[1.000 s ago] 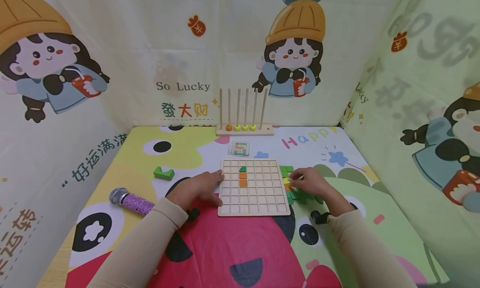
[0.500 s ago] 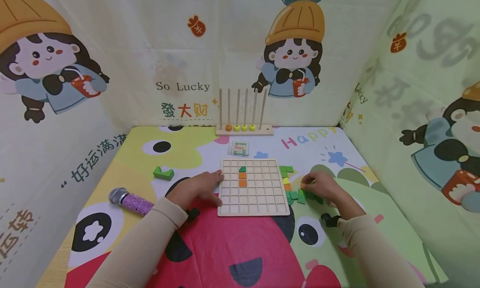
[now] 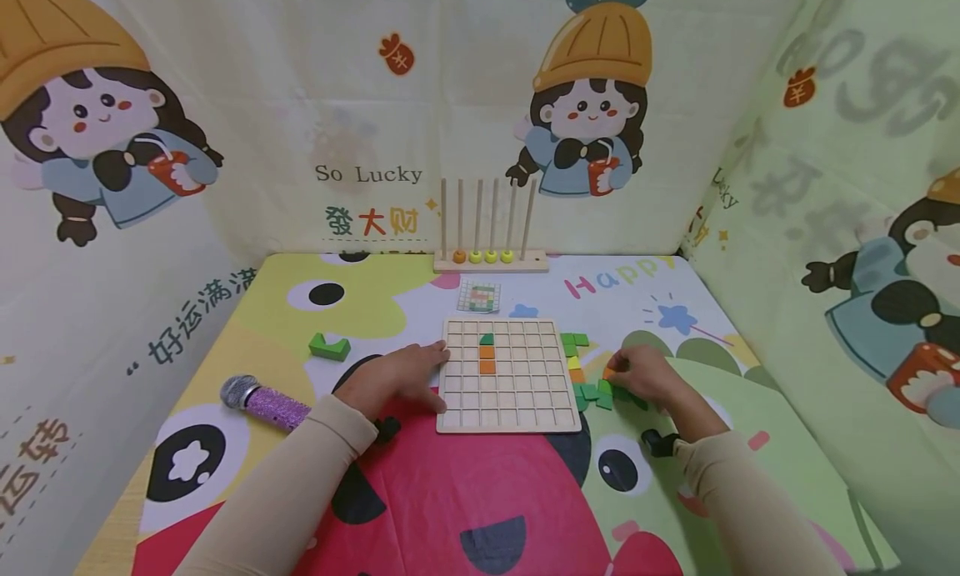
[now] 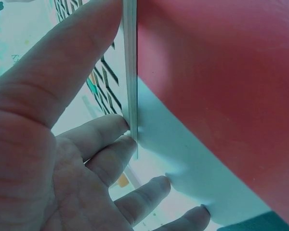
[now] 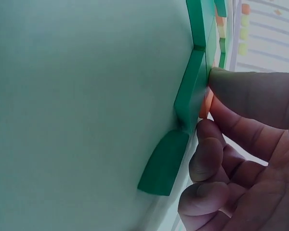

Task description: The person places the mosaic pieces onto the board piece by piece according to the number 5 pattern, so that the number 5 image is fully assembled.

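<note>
A wooden grid board lies in the middle, with a green tile with a rounded corner and two orange square tiles in one column. At the board's left edge rests my left hand, fingers extended; thumb and fingertips touch the rim in the left wrist view. My right hand is at the loose tiles right of the board, pinching an orange tile between thumb and index finger. Dark green tiles lie right beside those fingertips, one with a curved side.
Loose green tiles and a yellow one lie along the board's right side. Behind the board are a small pattern card and a peg stand with beads. At left lie a purple microphone and a green notched block.
My right hand has moved right and slightly down, from the tiles beside the board to an orange tile farther right, uncovering green tiles. The left hand has stayed at the board's edge.
</note>
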The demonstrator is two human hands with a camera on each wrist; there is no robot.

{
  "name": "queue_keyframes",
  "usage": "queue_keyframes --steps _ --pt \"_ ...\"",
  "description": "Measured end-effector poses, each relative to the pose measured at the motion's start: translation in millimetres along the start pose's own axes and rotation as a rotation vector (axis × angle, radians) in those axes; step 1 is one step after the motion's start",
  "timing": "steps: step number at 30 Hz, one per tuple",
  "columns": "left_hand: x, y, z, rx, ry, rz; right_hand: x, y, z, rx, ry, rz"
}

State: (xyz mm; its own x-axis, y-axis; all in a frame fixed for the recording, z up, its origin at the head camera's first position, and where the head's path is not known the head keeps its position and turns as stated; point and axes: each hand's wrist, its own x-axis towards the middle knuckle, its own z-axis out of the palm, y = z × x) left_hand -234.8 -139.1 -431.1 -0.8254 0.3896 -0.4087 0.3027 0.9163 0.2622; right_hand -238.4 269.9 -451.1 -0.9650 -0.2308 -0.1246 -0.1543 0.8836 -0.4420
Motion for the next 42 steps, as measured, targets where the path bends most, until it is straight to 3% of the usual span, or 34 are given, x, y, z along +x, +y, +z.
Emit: queue_keyframes --steps 11,26,35,42 --pt "-0.5 1.3 -0.7 0.006 0.001 0.001 -1.2 -2.0 4.6 0.006 -0.012 0.047" --pt "-2.2 2.1 -1.7 0.001 0.003 0.005 -2.2 -2.3 -0.7 0.032 0.000 -0.042" --pt "-1.1 3.2 -1.8 -0.006 0.002 -0.004 7.0 -12.0 -3.8 0.106 -0.017 0.010" --pt "-0.6 1.8 -0.8 -0.005 -0.001 -0.006 15.0 -30.8 -1.3 0.194 -0.045 -0.068"
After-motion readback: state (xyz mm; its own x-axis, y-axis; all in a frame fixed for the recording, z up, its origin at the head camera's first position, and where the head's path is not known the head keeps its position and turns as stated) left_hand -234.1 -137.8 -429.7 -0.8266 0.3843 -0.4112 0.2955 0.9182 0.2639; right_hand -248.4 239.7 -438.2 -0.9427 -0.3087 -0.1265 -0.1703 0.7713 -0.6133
